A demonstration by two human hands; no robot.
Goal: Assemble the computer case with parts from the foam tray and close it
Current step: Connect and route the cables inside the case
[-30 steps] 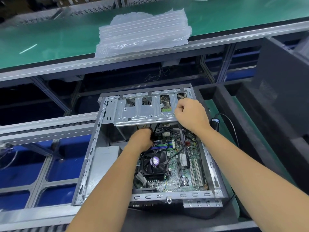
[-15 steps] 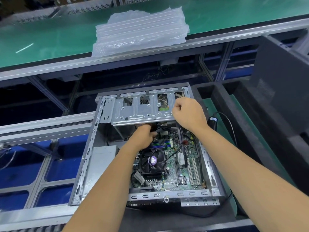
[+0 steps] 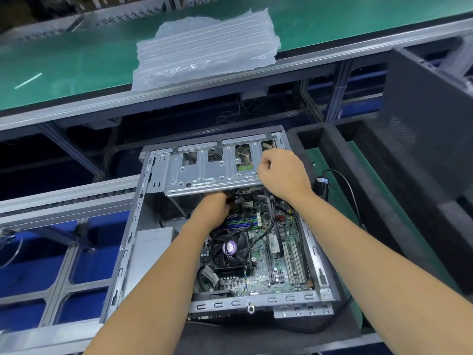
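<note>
Head view, looking down into an open computer case [image 3: 225,242] lying on its side on a dark foam tray [image 3: 340,160], just in front of a green tabletop [image 3: 76,62]. Sitting roughly midway through the job, judging by the layout: motherboard [image 3: 276,254] already mounted, cooling fan [image 3: 230,249] in place over the processor, memory sticks [image 3: 243,222] seated, grey power supply box [image 3: 151,249] filling the left side, metal drive cage [image 3: 204,172] spanning the far end. Still lacking its side cover, so closing not yet done; a dark panel [image 3: 425,139] leaning upright at the far right possibly being that cover, though not certain. Left hand [image 3: 215,206] reaching under the near edge of the drive cage among black cables [image 3: 273,216], fingers curled and partly hidden, apparently pinching a connector or cable, exact object not discernible. Right hand [image 3: 281,172] curling into a loose fist over the right end of the drive cage, gripping its edge or something small there, contents hidden. Probably working on cabling or cage fixing at present. Foam tray compartments showing mostly bare green bottom to the right of the case, holding only a small black cylindrical part with a cord [image 3: 321,185]. Clear plastic air-cushion wrap [image 3: 204,44] resting on the tabletop beyond.
</note>
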